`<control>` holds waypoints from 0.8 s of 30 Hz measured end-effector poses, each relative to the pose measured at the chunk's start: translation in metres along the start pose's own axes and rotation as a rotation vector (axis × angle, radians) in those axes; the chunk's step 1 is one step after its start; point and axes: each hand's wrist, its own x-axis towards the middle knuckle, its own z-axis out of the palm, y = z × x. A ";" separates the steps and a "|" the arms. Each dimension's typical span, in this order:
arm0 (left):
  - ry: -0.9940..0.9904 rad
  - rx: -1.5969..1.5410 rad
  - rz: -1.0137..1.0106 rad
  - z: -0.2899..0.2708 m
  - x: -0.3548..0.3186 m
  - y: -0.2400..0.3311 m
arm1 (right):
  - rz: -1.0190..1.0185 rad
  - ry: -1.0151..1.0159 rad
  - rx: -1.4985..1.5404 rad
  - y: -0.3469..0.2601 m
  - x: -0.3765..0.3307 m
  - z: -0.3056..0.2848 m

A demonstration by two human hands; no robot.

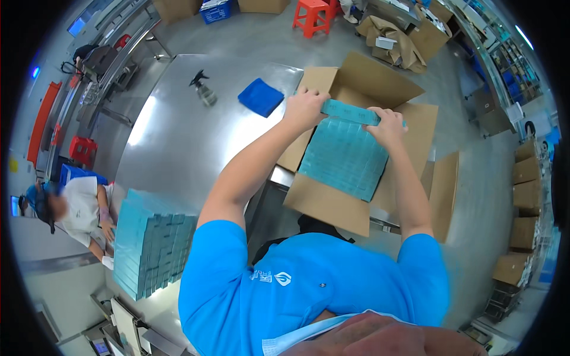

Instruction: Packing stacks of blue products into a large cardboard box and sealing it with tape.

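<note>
An open cardboard box [332, 207] with its flaps spread stands in front of me at the right end of the metal table. Flat teal packs [344, 157] lie side by side inside it. Over their far edge I hold a long, narrow teal pack [345, 111]; its exact kind cannot be made out. My left hand [306, 110] grips its left end, and my right hand [389, 127] closes round its right end. Both arms reach forward over the box. The undersides of my fingers are partly hidden.
A tall stack of teal packs [151, 246] stands on the table at left, beside a co-worker [83, 204]. A spray bottle [203, 90] and a folded blue cloth [260, 97] lie farther back on the metal table [178, 142]. Red stools [312, 16] stand beyond.
</note>
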 end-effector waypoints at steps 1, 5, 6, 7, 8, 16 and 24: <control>-0.045 0.001 0.023 0.017 0.028 0.005 | 0.059 0.024 0.012 0.019 0.016 0.005; -0.204 -0.031 0.029 0.086 0.106 0.028 | 0.201 -0.022 0.012 0.086 0.070 0.038; -0.222 -0.031 0.038 0.105 0.119 0.030 | 0.217 -0.032 0.018 0.101 0.081 0.050; -0.260 -0.024 0.045 0.123 0.130 0.032 | 0.224 -0.048 0.034 0.114 0.090 0.062; -0.299 -0.021 0.048 0.142 0.138 0.032 | 0.231 -0.068 0.047 0.125 0.098 0.076; -0.664 0.051 0.054 0.253 0.133 0.018 | 0.256 -0.449 0.112 0.167 0.125 0.177; -0.251 -0.007 0.019 0.258 0.052 -0.013 | 0.178 -0.321 -0.069 0.157 0.113 0.194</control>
